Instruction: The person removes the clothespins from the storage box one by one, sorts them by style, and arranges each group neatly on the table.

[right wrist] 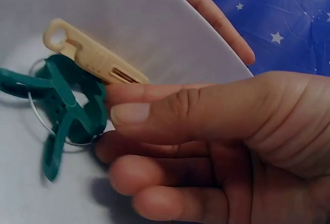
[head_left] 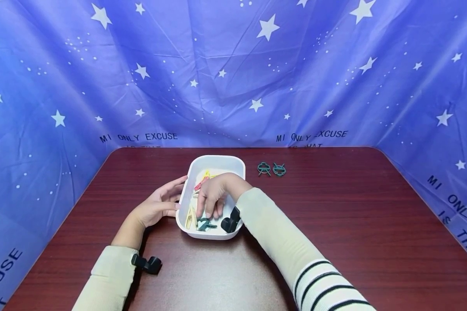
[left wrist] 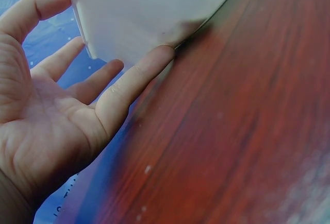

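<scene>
A white plastic box [head_left: 212, 235] stands on the table and holds several clips. My left hand [head_left: 158, 207] touches the box's left side from outside, its fingers spread and fairly straight along rim and wall. Inside the box, my right hand [head_left: 215, 194] reaches down with bent fingers. Thumb and index finger of it come together at the edge of a green plant clip [right wrist: 64, 98], which has a thin wire ring. Just behind that clip, against the wall, lies a cream clothespin [right wrist: 98, 54]. A red clothespin [head_left: 200, 185] lies farther back, partly covered by the hand.
Two green plant clips [head_left: 271, 169] lie side by side on the dark red wooden table [head_left: 334, 216], right of the box. A blue star-printed cloth [head_left: 233, 86] hangs behind the table and along its sides. Each wrist carries a black camera [head_left: 148, 263].
</scene>
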Demonstrator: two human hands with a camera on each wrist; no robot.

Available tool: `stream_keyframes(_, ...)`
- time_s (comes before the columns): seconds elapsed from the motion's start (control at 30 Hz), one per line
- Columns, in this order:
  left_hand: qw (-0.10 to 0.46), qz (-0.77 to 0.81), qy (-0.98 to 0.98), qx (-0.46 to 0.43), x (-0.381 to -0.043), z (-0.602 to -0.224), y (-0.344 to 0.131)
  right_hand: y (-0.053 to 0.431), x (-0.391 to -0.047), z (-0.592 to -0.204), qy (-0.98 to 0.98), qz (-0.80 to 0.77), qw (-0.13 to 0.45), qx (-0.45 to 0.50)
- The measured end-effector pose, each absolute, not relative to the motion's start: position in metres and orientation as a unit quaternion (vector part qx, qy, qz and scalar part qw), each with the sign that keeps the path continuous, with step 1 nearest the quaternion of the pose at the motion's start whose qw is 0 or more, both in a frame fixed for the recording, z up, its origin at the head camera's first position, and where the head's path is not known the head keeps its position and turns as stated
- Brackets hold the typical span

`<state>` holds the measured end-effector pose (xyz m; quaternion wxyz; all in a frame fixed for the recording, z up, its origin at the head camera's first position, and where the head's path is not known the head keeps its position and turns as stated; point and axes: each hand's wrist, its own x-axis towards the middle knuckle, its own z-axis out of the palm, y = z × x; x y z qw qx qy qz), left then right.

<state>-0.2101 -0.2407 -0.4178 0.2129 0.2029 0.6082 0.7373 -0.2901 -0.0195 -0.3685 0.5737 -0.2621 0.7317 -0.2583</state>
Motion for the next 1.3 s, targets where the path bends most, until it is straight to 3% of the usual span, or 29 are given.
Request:
stream_keyframes(0.37,0.223,0.733,0.610,0.203,-0.210,-0.417,-0.239,-0.028,-0.279,-0.359,0.718,-0.210,0.608,-0.266)
stream_keyframes(0.67,0.222,0.732,0.611,0.202,-0.211,-0.418,-0.240,-0.024,-0.280,-0.360,0.678,-0.265,0.640,-0.245)
stream_keyframes(1.3,0.223,0.731,0.613,0.201,-0.210,-0.419,-0.240,-0.030,-0.275,-0.365,0.695,-0.253,0.615,-0.273)
